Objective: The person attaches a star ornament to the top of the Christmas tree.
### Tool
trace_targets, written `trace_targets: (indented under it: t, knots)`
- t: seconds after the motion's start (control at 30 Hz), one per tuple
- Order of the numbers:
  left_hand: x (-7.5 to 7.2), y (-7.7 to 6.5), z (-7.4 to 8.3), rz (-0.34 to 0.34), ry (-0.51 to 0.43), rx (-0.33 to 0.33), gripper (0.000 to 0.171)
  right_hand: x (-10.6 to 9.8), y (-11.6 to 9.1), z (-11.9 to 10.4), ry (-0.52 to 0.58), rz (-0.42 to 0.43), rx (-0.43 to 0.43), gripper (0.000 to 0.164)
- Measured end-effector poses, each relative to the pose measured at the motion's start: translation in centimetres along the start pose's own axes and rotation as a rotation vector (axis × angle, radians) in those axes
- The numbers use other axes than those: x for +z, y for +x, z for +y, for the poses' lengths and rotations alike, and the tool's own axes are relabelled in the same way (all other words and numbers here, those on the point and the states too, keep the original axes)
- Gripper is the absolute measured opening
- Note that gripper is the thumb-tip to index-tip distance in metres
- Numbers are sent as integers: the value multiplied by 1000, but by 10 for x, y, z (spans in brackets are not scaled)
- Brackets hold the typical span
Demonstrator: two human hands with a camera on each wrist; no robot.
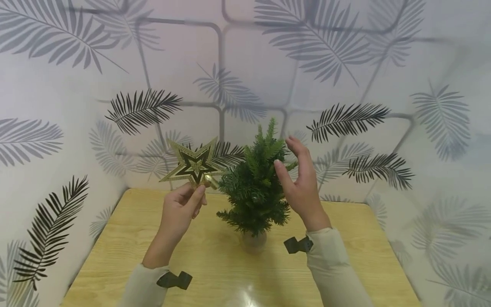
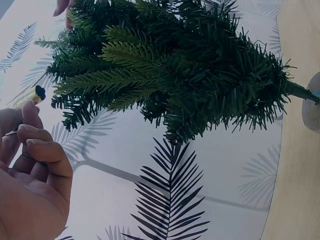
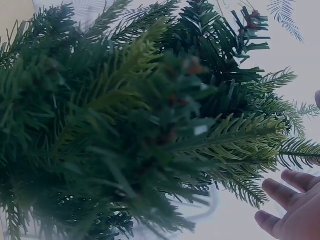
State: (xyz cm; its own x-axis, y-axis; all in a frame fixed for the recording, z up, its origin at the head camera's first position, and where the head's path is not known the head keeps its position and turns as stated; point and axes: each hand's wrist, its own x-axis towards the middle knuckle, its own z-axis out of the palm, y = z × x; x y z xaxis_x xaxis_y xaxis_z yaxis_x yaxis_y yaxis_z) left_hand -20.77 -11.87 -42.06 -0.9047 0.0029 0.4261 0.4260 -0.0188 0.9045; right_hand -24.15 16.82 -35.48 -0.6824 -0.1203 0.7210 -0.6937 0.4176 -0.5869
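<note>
A small artificial Christmas tree point(image 1: 255, 183) stands upright on a round base point(image 1: 254, 242) on the table. To its left, my left hand point(image 1: 180, 209) pinches a gold star tree topper point(image 1: 197, 164) near its lower part. The topper's gold tube point(image 1: 211, 182) points toward the branches; in the left wrist view only a bit of the topper point(image 2: 36, 94) shows past the fingers. At the tree's upper right, my right hand point(image 1: 303, 183) has its fingers spread beside the branches and holds nothing. The right wrist view shows these fingers point(image 3: 280, 192) near the branch tips.
The tree's base rests on a light wooden table point(image 1: 153, 247). Close behind it rises a wall point(image 1: 253, 64) with printed leaves. Dark straps with small blocks point(image 1: 174, 280) sit on both wrists.
</note>
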Motion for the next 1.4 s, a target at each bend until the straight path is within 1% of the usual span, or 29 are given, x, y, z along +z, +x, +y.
trace_targets:
  t: [0.2, 0.3, 0.53, 0.73, 0.87, 1.0, 1.1, 1.23, 1.4]
  knots:
    - [2, 6, 3, -11, 4, 30, 30, 0, 7, -2, 17, 9, -18, 54]
    - [4, 7, 6, -16, 0, 38, 30, 1, 8, -3, 24, 6, -20, 54]
    - [7, 5, 6, -15, -23, 9, 30, 3, 9, -5, 22, -1, -5, 54]
    - [9, 8, 6, -12, -1, 47, 31, 4, 17, -8, 27, -7, -23, 55]
    - [11, 13, 7, -21, -3, 70, 31, 5, 20, -8, 53, -10, -17, 50]
    - [13, 17, 12, -19, -13, 76, 31, 8, 24, -4, 74, -10, -26, 43]
    - [15, 20, 15, -24, -22, 87, 31, 11, 27, -1, 70, -5, -36, 38]
    - [16, 22, 17, -43, -49, 117, 30, 13, 31, 0, 57, 10, -43, 33]
    - [18, 24, 18, -52, -49, 119, 29, 14, 36, 0, 44, 36, -52, 28]
